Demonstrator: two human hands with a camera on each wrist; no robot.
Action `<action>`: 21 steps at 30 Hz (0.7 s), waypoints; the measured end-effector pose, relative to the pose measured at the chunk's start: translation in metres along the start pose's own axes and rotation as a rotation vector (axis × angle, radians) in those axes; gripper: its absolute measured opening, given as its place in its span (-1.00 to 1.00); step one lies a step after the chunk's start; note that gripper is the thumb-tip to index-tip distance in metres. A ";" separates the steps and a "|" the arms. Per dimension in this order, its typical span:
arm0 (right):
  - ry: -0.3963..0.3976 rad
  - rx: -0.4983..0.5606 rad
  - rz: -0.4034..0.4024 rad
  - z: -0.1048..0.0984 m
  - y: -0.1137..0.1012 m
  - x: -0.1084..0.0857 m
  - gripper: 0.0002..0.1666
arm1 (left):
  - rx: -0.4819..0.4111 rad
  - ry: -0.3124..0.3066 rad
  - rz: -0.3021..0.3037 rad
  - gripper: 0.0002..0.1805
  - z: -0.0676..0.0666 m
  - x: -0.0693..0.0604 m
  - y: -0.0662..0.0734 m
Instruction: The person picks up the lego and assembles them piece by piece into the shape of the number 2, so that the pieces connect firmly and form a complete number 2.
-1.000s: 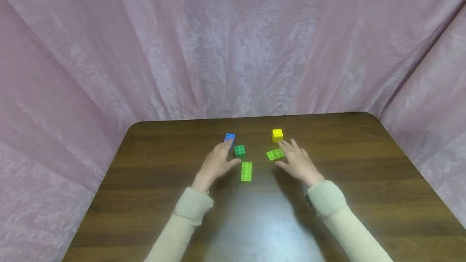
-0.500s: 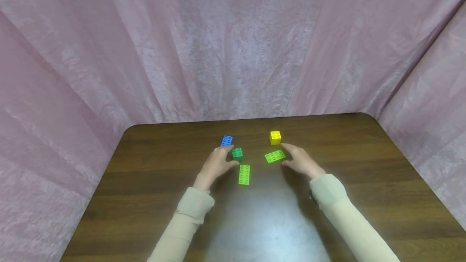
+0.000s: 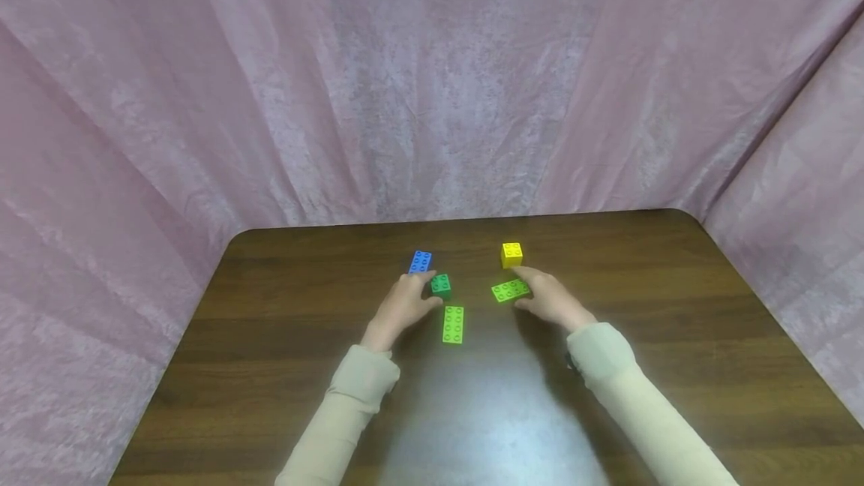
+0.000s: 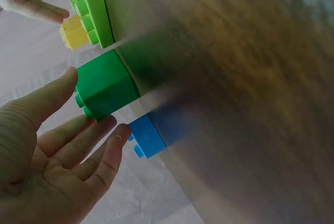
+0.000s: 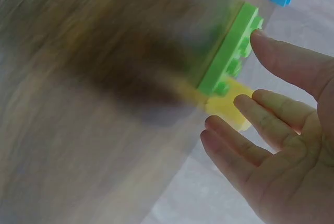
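Note:
A small dark green toy brick (image 3: 441, 286) sits on the table, with the thumb and fingers of my left hand (image 3: 401, 302) spread around its left side. In the left wrist view the thumb and fingertips are at the green brick (image 4: 107, 85); firm contact cannot be told. A blue brick (image 3: 420, 261) lies just beyond that hand's fingers. My right hand (image 3: 552, 301) is held over the right end of a lime green brick (image 3: 509, 291), thumb and fingers apart. In the right wrist view nothing is between them. Behind stands a yellow brick (image 3: 511, 255), near the right fingertips.
Another lime green brick (image 3: 453, 325) lies in front of the dark green one, between the two arms. All the bricks rest on a dark wooden table (image 3: 270, 366). Beyond its far edge hangs a pink curtain (image 3: 432, 96).
My left hand has drawn back from over the blue brick to the dark green one. The right hand shifted right, then returned left over the lime brick. The bricks seem to keep their places.

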State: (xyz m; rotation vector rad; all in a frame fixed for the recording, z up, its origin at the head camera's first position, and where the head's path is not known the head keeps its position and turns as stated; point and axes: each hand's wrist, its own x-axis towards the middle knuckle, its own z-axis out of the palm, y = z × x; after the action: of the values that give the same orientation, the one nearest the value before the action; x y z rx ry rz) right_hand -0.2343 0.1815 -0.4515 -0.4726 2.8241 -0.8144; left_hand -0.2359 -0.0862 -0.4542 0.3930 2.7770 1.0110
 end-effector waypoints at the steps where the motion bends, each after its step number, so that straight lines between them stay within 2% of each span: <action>1: -0.005 0.009 0.001 0.000 -0.002 0.000 -0.19 | 0.003 0.000 0.004 -0.39 0.000 0.000 0.000; 10: -0.008 -0.007 0.015 0.004 -0.002 0.006 -0.19 | 0.032 0.008 0.011 -0.39 0.004 0.005 -0.002; 15: 0.005 -0.023 0.013 0.009 -0.002 0.003 -0.20 | 0.023 0.017 0.016 -0.41 0.006 0.006 -0.003; 21: 0.015 -0.042 -0.056 0.023 -0.036 -0.004 -0.30 | 0.011 0.023 0.009 -0.45 0.004 0.008 -0.003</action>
State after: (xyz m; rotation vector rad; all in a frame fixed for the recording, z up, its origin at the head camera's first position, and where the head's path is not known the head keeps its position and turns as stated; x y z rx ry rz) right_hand -0.2156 0.1427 -0.4503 -0.5564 2.8590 -0.7735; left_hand -0.2431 -0.0832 -0.4598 0.3975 2.8052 1.0083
